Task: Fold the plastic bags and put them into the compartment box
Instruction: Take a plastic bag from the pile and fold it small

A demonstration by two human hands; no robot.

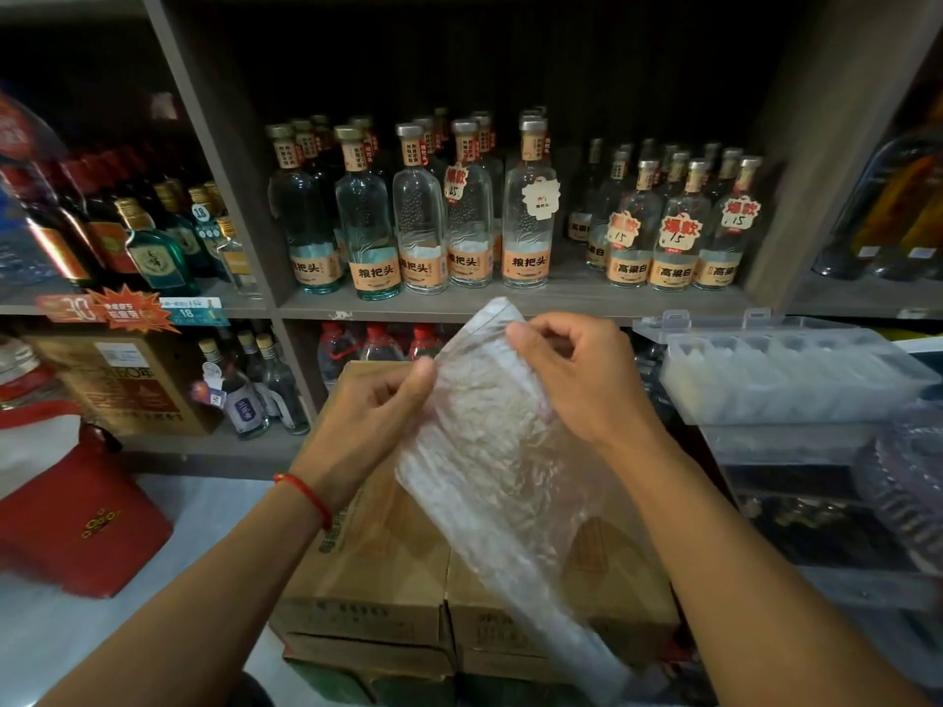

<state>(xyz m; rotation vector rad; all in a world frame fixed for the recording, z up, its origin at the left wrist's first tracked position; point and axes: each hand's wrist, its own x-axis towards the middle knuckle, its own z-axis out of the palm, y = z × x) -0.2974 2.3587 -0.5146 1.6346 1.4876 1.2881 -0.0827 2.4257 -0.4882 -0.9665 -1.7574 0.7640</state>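
We are looking down at our own two hands, held up in front of a dark shop shelf. Between them hangs a clear, crinkled plastic bag (490, 441), long and narrow, slanting from its top edge near the shelf down towards our body. It appears to be still at full length; we see no finished fold in it yet.

Our left hand (372, 405), with a thin red string bracelet (306, 494) at the wrist, pinches the bag's left edge between thumb and curled fingers. Our right hand (576, 380) has its fingers curled round the bag's upper right part, thumb towards the top corner. Both hands hold the bag in the air, above a stack of brown cardboard cartons (372, 568) that sits below it.

To the right, at about hand height, stands a clear plastic compartment box (796, 380) with its hinged lid (714, 326) open behind it. Its small cells look filled with pale, cloudy material, which may be bags already folded and stowed, though the view is too blurred for us to be sure which cells are full or free.

So we judge the task to be in its middle: some bags seem put away, this one has only been taken in hand, and folding it small and pressing it into a cell is still to come. At the far right edge lies more crumpled clear plastic (913, 482), possibly further bags waiting.

Behind everything, rows of clear glass bottles with orange labels (525, 206) fill the shelf.
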